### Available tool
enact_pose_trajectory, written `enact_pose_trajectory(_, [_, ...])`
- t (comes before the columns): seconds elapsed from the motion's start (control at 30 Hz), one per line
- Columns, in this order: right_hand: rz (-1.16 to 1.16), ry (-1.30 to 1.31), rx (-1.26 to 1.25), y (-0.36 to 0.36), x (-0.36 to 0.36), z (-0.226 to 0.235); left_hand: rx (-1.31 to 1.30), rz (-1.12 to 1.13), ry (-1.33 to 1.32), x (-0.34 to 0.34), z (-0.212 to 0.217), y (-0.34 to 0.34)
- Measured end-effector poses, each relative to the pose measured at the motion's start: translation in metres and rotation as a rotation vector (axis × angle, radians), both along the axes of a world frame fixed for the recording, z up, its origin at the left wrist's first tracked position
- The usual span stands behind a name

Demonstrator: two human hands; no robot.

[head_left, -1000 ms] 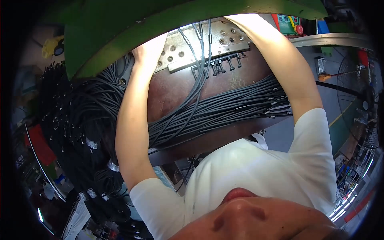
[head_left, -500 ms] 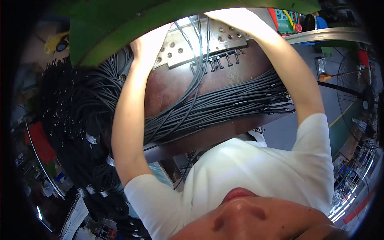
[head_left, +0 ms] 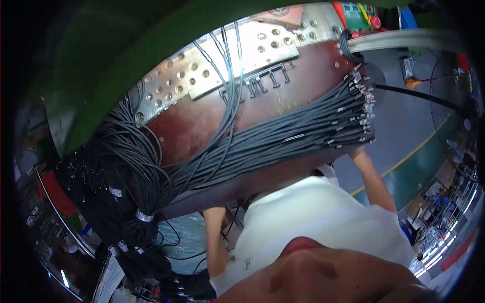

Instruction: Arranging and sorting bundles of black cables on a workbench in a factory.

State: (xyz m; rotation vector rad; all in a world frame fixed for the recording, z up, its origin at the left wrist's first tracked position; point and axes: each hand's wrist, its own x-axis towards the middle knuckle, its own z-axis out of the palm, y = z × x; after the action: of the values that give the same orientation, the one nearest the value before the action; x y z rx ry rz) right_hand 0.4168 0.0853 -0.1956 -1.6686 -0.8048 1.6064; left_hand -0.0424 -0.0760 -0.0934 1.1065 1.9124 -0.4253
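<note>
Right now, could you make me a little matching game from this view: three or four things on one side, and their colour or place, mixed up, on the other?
Things:
1. cable bundle
2. perforated plate
3. curved frame
4. board

Descriptions:
A. green, arching over the top
B. reddish brown, under the cables
C. dark grey, running across the board
D. shiny metal with round holes

Pairs: 1-C, 2-D, 3-A, 4-B

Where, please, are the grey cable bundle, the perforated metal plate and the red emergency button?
grey cable bundle (head_left: 283, 139), head view, middle of its run.
perforated metal plate (head_left: 257, 48), head view, bright face.
red emergency button (head_left: 374, 21), head view, its cap.
</note>
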Motion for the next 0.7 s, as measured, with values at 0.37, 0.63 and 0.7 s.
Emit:
enact_pose_trajectory(0.37, [0.774, -0.989, 0.699, 0.011, -0.026, 0.013, 0.825, -0.229, 0.259, -0.014, -0.088, -0.037])
enact_pose_trajectory(0.63, [0.706, -0.839, 0.699, 0.016, -0.016, -0.006, 0.296, -0.238, 0.159, -0.017, -0.077, -0.022])
enact_pose_trajectory(0.7, [0.686, -0.823, 0.708, 0.019, -0.024, 0.001, 0.301, -0.241, 0.171, -0.014, -0.069, -0.015])
